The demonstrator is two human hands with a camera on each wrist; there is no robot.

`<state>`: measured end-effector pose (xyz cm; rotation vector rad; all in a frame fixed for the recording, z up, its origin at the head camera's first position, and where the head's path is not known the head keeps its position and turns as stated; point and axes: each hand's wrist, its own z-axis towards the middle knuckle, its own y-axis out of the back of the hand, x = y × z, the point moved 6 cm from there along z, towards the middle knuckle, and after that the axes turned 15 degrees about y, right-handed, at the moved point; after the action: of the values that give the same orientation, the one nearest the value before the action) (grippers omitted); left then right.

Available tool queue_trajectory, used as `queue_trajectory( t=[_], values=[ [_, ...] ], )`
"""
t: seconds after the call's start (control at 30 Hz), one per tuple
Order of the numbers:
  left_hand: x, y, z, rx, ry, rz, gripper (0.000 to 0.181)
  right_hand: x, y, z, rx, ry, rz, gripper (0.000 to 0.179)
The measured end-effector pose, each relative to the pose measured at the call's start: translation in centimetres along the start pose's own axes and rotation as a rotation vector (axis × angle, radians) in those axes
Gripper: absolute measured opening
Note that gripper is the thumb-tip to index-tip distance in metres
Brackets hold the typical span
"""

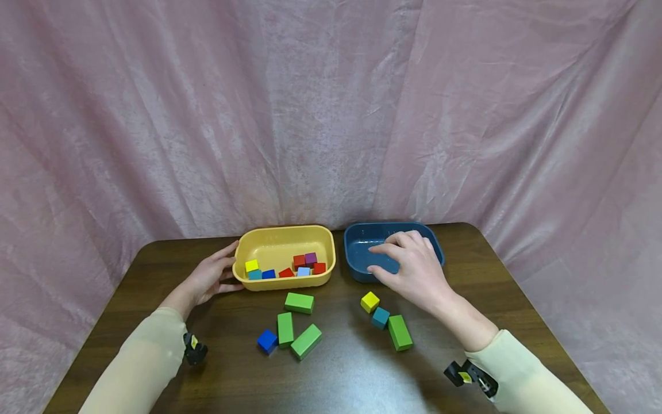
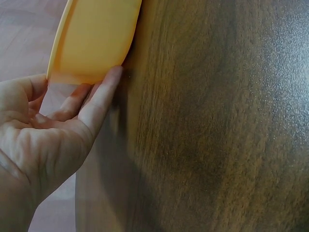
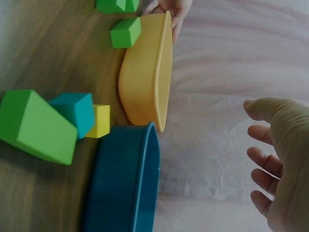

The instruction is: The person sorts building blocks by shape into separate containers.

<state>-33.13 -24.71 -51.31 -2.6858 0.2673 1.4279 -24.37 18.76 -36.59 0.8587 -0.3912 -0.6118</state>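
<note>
At the far left, my left hand [image 1: 211, 277] holds the end of a yellow bin [image 1: 281, 233], its fingers spread between rim and base in the left wrist view. Inside that bin lie several small cubes, among them a yellow cube [image 1: 251, 265] and a purple cube [image 1: 310, 259]. Above the dark blue bin [image 1: 357, 261] hovers my right hand [image 1: 416, 267], thumb and fingers apart with nothing between them. What shows of the blue bin's inside holds no blocks; the hand hides part of it.
Left of centre on the wooden table [image 1: 227, 374] lie a blue cube [image 1: 268, 341] and green blocks [image 1: 306, 342]. Before the blue bin sit a yellow cube [image 1: 369, 302], a teal cube [image 1: 380, 317] and a green block [image 1: 400, 333]. A pink curtain [image 1: 331, 115] hangs behind.
</note>
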Motion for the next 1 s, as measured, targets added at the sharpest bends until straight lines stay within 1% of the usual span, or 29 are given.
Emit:
queue_trajectory(
  t=[0.2, 0.53, 0.87, 1.0],
  values=[
    [-0.1, 0.0, 0.1, 0.004, 0.0, 0.001, 0.062, -0.2, -0.1, -1.3, 0.002, 0.004, -0.018, 0.034],
    [0.0, 0.1, 0.0, 0.014, 0.0, -0.008, 0.062, 0.0, -0.7, -3.3, 0.013, -0.012, -0.001, 0.034],
    [0.0, 0.0, 0.0, 0.013, -0.003, -0.004, 0.061, 0.1, -2.4, -6.3, 0.097, -0.07, -0.018, 0.033],
    [0.0, 0.0, -0.1, 0.017, -0.009, 0.002, 0.061, 0.0, -3.0, -7.1, 0.125, -0.09, -0.029, 0.032]
  ],
)
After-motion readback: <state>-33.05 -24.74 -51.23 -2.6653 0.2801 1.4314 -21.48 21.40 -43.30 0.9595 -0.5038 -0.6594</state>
